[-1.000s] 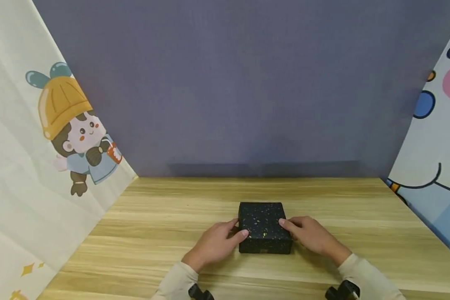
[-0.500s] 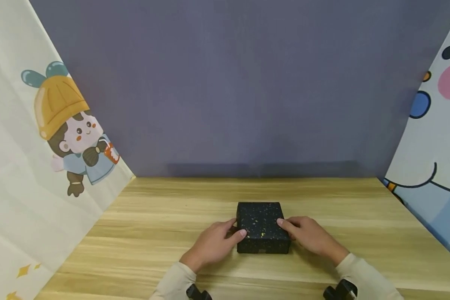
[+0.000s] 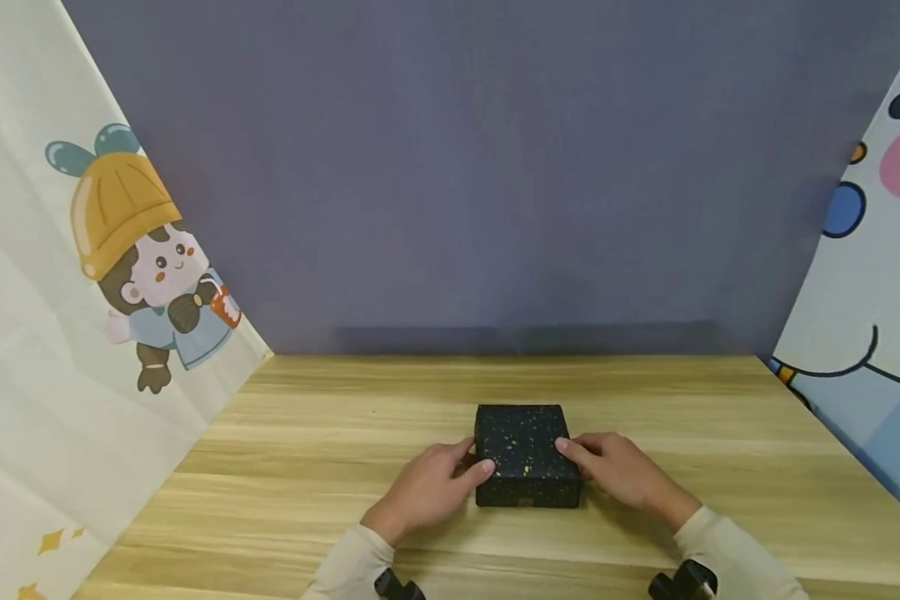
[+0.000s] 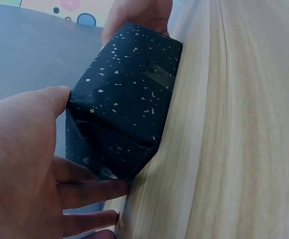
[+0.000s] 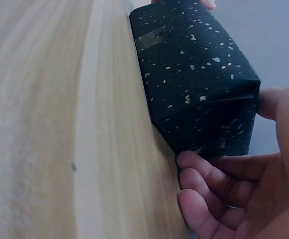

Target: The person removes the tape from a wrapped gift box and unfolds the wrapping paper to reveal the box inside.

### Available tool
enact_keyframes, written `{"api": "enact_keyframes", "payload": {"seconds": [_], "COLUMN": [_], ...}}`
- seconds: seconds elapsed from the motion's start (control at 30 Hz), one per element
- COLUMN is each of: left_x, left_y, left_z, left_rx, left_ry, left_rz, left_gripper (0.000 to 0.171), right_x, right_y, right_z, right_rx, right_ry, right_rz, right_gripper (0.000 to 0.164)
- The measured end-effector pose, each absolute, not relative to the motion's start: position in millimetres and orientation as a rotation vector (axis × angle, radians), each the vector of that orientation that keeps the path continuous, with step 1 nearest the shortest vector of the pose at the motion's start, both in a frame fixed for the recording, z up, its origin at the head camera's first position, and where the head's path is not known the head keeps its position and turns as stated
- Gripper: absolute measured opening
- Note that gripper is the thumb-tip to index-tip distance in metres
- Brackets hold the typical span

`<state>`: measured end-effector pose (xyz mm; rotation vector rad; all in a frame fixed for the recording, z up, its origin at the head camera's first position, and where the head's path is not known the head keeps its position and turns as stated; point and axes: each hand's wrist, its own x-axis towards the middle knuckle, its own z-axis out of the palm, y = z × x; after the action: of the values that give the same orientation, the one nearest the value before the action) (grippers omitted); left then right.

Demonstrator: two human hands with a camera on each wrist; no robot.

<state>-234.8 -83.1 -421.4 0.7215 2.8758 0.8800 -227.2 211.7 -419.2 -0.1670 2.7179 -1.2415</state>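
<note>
A square box point(image 3: 527, 446) wrapped in black paper with white and gold specks sits flat on the wooden table. My left hand point(image 3: 429, 490) holds its left side, thumb at the top edge and fingers against the folded end, as the left wrist view shows. On the opposite side, my right hand point(image 3: 630, 477) grips the box with the thumb on top and the fingers curled by the lower edge. A strip of clear tape point(image 4: 158, 75) crosses the side facing me. The underside of the box is hidden.
The wood-grain table point(image 3: 307, 450) extends around the box on all sides. A grey-blue backdrop point(image 3: 450, 183) rises behind it. Cartoon-printed white sheets flank the table, one on the left point(image 3: 30, 350) and one on the right point(image 3: 840, 317).
</note>
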Motion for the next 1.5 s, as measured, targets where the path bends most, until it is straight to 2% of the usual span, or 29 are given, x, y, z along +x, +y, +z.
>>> {"api": "enact_keyframes", "payload": {"seconds": [1.5], "left_x": [-235.6], "left_y": [-84.2], "left_z": [-423.2], "left_rx": [0.772], "left_ry": [2.880], "left_rz": [0.871], "left_gripper": [0.081], "right_x": [-225.1], "right_y": [210.1], "right_z": [-419.9], "right_rx": [-0.172], "right_ry": [2.713], "right_rz": [-1.257], "right_gripper": [0.067]}}
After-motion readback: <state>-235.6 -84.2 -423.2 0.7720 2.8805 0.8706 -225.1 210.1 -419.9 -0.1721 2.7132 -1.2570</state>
